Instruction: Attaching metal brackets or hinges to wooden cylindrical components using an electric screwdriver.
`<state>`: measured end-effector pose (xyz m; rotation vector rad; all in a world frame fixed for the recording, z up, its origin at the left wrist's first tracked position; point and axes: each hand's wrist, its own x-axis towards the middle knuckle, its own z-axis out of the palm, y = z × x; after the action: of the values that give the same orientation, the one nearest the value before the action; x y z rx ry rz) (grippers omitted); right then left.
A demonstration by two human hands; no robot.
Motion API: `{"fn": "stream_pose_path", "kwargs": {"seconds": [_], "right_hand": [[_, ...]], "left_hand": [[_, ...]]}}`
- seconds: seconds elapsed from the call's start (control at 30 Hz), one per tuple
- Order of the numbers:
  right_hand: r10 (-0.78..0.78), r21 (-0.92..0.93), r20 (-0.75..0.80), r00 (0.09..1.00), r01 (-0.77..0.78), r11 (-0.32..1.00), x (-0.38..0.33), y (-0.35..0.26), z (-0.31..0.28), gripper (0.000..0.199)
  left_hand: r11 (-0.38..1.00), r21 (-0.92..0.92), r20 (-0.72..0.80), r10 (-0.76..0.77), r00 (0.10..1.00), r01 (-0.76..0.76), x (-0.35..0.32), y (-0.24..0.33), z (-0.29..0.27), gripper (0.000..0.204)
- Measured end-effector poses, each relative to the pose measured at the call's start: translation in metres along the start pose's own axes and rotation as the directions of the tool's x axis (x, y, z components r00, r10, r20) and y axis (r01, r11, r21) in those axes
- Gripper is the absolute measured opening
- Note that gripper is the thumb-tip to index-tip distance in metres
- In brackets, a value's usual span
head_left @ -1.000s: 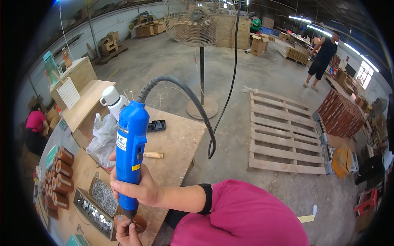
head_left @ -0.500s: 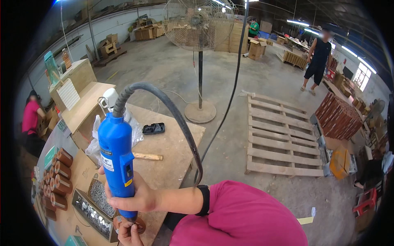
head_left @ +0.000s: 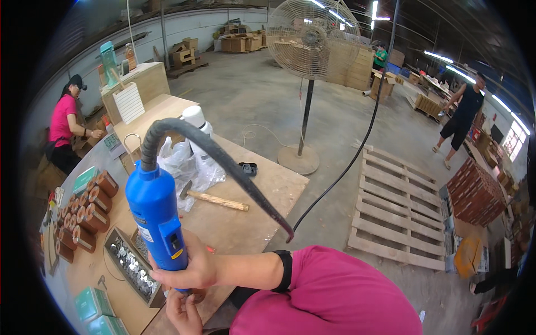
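My right hand (head_left: 194, 265) is wrapped around a blue electric screwdriver (head_left: 153, 209), held upright with its tip down. A thick black cable (head_left: 223, 159) arches from its top to the right. Beneath it, my left hand (head_left: 185, 314) pinches its fingertips together close to the tool's tip; whatever they hold is hidden. Part of a round brown wooden piece (head_left: 196, 294) shows beside those fingers, under the driver. Left of my hands stands a long open box (head_left: 157, 298) of shiny metal pieces, with another box of small parts partly behind the driver.
Brown wooden cylinders (head_left: 99, 200) stack at the left, with green boxes (head_left: 94, 304) nearer. A hammer (head_left: 218, 200) and a plastic bag (head_left: 206, 174) lie on the wooden table. Beyond are a standing fan (head_left: 304, 117), a pallet (head_left: 399, 206) and people (head_left: 67, 123) at left and right (head_left: 464, 111).
My view has swung left, so the surroundings appear farther right. Both hands keep their hold at the screwdriver. The person at left is more upright; the one at right has shifted stance.
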<state>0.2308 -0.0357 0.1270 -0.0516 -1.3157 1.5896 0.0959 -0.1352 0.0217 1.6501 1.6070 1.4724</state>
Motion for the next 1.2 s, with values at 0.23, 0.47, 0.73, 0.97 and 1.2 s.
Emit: {"fn": "stream_pose_path", "kwargs": {"seconds": [0.23, 0.47, 0.73, 0.97, 1.2], "right_hand": [[-0.100, -0.130, 0.035, 0.994, 0.104, 0.986, 0.004, 0.004, 0.013, 0.027], [-0.030, -0.116, 0.054, 0.998, 0.036, 0.993, 0.004, 0.011, 0.016, 0.052], [-0.064, -0.204, 0.058, 0.996, 0.074, 0.976, 0.000, 0.007, 0.016, 0.032], [0.017, -0.270, 0.060, 0.998, 0.000, 0.963, 0.001, -0.003, 0.015, 0.039], [0.160, -0.177, 0.037, 0.986, -0.151, 0.973, -0.001, 0.009, 0.017, 0.063]], "left_hand": [[0.998, 0.066, -0.007, 0.024, 1.000, -0.023, -0.006, 0.008, -0.006, 0.007], [0.999, 0.005, -0.047, -0.042, 0.998, 0.042, -0.012, -0.003, -0.006, 0.007], [0.999, -0.011, -0.046, -0.050, 0.998, 0.049, -0.011, 0.001, -0.002, 0.007], [0.986, 0.134, -0.015, 0.098, 0.995, -0.095, -0.002, 0.004, 0.002, 0.007], [0.991, 0.076, -0.057, 0.110, 0.992, -0.105, -0.003, -0.005, 0.001, 0.009]]}}
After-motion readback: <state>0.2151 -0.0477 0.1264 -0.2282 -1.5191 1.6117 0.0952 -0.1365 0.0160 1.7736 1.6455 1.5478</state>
